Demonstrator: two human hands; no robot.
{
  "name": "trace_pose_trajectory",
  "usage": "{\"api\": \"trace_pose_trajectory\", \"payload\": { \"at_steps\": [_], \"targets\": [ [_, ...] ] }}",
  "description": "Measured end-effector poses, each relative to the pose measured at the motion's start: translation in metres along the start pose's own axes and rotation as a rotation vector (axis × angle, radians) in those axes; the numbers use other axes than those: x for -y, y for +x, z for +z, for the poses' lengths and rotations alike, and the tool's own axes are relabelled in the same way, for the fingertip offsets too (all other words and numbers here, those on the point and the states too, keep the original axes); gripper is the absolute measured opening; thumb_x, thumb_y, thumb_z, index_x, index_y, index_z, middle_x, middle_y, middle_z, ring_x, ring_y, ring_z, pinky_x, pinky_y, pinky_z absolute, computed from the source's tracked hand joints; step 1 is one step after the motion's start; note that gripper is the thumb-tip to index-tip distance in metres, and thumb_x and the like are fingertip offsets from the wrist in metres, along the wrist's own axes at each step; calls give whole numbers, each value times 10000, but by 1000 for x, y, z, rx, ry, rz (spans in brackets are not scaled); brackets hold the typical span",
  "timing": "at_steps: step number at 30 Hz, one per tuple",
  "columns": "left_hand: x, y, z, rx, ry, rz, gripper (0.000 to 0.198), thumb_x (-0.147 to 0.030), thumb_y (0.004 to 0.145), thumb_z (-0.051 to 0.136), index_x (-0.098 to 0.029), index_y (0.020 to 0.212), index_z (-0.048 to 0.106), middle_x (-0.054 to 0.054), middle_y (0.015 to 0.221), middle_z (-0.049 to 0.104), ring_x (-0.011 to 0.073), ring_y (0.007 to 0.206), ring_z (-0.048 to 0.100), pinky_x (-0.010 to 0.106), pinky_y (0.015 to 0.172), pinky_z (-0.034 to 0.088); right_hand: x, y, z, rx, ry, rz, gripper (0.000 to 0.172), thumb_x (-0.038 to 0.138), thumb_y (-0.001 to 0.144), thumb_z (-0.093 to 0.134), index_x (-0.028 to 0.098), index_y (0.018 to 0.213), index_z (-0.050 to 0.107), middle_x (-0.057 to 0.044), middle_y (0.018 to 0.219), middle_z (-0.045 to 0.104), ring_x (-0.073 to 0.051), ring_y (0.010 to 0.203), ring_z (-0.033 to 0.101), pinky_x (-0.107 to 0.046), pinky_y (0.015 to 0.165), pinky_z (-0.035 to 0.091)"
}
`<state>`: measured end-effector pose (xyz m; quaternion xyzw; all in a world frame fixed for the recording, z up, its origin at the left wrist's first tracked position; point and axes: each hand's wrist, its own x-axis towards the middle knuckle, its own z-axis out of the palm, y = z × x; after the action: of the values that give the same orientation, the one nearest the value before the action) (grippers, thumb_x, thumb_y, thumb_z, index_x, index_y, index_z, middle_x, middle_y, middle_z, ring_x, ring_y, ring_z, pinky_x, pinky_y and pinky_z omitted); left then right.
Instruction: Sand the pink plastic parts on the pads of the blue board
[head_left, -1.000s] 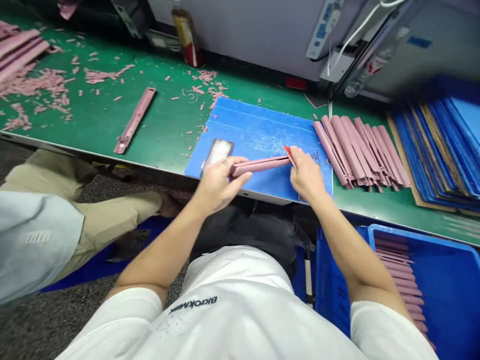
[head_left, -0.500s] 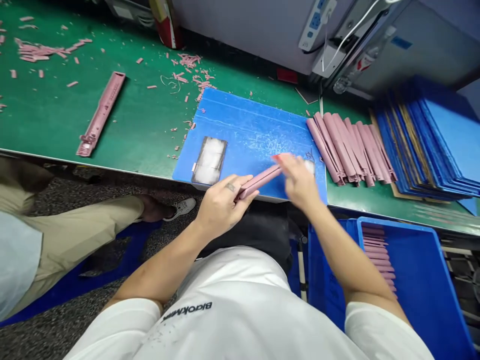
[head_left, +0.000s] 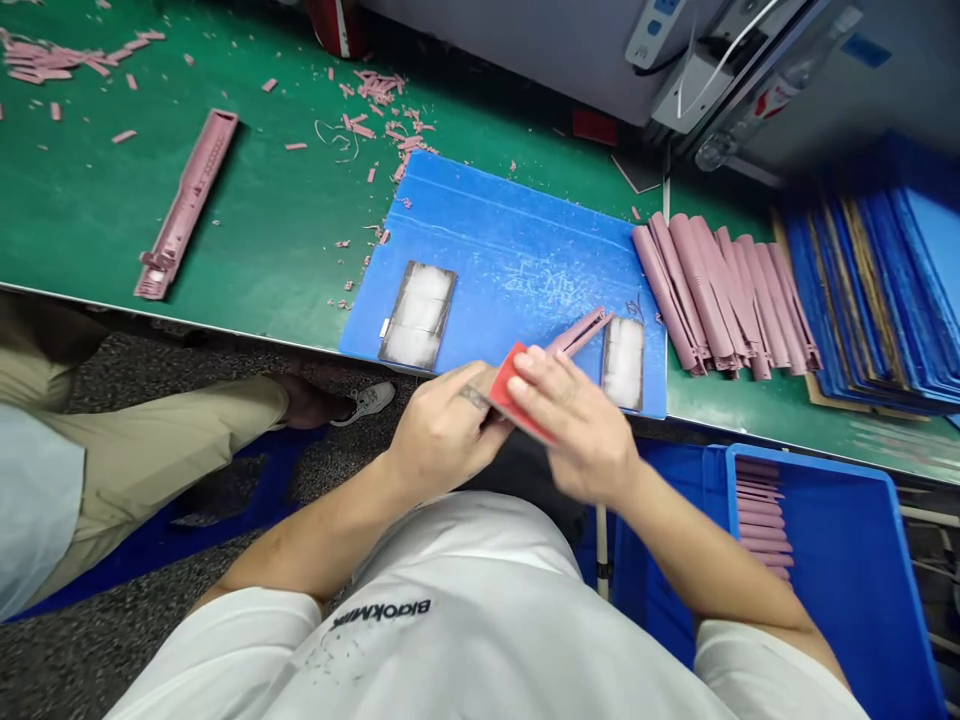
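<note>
My left hand (head_left: 446, 425) is closed round the near end of a long pink plastic part (head_left: 581, 332), held over the front edge of the blue board. My right hand (head_left: 581, 425) grips a flat red sanding pad (head_left: 517, 395) and presses it along the part close to my left fingers. The pad and both hands cover the middle of the part; its slotted far end sticks out beyond my right fingers. On the blue board (head_left: 495, 230) lie two worn grey-white rectangular pads, the left pad (head_left: 418, 315) and the right pad (head_left: 623, 362).
A row of pink parts (head_left: 720, 290) lies right of the board, before a stack of blue sheets (head_left: 870, 290). Another pink part (head_left: 187, 205) and pink scraps (head_left: 379, 88) lie on the green table (head_left: 277, 240). A blue bin (head_left: 840, 560) holds more parts. A person's leg (head_left: 172, 440) is at left.
My right hand with the red pad has slid along the pink part toward my left hand, uncovering its far end. The view has shifted slightly. My left hand keeps its hold.
</note>
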<state>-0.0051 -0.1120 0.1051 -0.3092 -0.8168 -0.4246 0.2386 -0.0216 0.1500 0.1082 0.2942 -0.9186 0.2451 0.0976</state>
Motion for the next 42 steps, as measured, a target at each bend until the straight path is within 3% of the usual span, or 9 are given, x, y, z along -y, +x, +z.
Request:
{"api": "trace_pose_trajectory", "payload": {
  "at_steps": [5,9,13,18,23,27,31,35,42],
  "targets": [
    [25,4,-3,-78,71,-95,277,-351,1099,753,-193,1319,807,103,1087,809,228,928,790,324,876,644,-68,8,-13,62,-258,521,712,118,991,446,159,1669,659,-140,1696,655,-335,1631,597,-675,1426,381],
    [53,14,-10,11,81,-339,347,-460,1134,672,-203,1256,871,62,936,790,188,768,712,287,786,567,-87,19,-7,123,-314,390,774,125,1022,451,174,1793,500,-128,1841,475,-323,1737,448,-653,1450,347],
    [54,17,-12,142,-103,-433,509,-508,1026,810,-195,1427,824,10,854,779,154,673,645,254,717,545,-46,36,13,78,-300,392,822,91,996,440,144,1816,455,-167,1842,468,-370,1742,432,-722,1429,344],
    [33,11,-4,1,-194,-403,405,-435,1072,743,-150,1338,852,41,927,825,156,727,707,246,744,594,0,47,17,53,-71,-71,771,80,1034,415,277,1762,571,-46,1846,485,-289,1772,384,-629,1474,319],
    [25,6,0,-106,-103,-248,330,-317,1047,812,-149,1329,848,64,1023,872,138,682,724,230,711,604,-18,43,8,27,-115,222,749,63,1007,395,206,1701,640,-106,1719,644,-293,1681,538,-640,1457,337],
    [22,5,4,-110,-56,-167,271,-302,1088,754,-177,1310,844,57,1023,879,147,695,754,234,707,615,-31,40,9,75,-44,-39,730,124,1048,418,301,1728,615,-34,1794,564,-276,1714,490,-623,1477,306],
    [22,4,3,-177,-27,-155,292,-320,1084,802,-169,1332,831,48,1025,886,125,643,739,216,661,605,-50,45,8,71,-195,365,813,65,979,411,230,1758,574,-97,1723,638,-348,1660,561,-742,1432,320],
    [25,-4,0,-174,18,-211,299,-332,1078,810,-182,1334,840,48,1019,886,141,669,759,236,690,619,-47,44,15,120,-127,109,819,99,1029,410,269,1828,464,-58,1848,483,-317,1754,418,-682,1479,254],
    [80,-10,-15,-5,110,-384,392,-479,1070,752,-227,1362,824,64,1118,872,218,844,798,339,835,661,-114,36,-7,147,-263,448,775,113,999,468,118,1772,524,-154,1798,529,-353,1712,485,-676,1466,296]
  ]
}}
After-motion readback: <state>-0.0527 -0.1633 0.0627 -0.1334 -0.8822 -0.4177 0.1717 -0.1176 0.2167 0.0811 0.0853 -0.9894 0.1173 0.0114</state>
